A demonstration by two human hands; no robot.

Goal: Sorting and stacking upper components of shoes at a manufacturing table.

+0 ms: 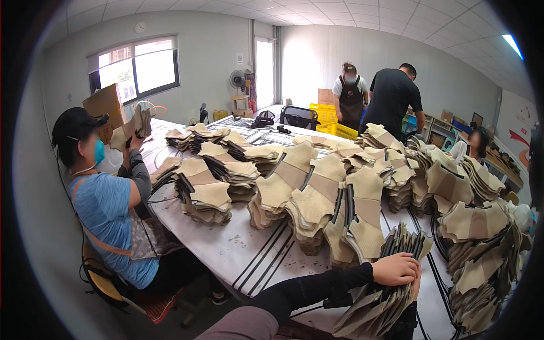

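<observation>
White worktop (pixel 235 246) here is loaded with tan piles (pixel 317 198), and a co-worker (pixel 105 207) in blue sits over on my left. The stack (pixel 371 311) I'm on is at the near edge, tilted and fanned out. Left hand (pixel 395 269) is draped over it, fingers bent; right hand (pixel 417 285) is mostly hidden along its right side. Can't tell from my feed how closed either one is.

You're in a workshop: stacked beige pieces (pixel 317 195) crowd the table (pixel 224 246), 1 masked co-worker (pixel 107 198) sits alongside, yellow crates (pixel 326 114) stand beyond.
</observation>
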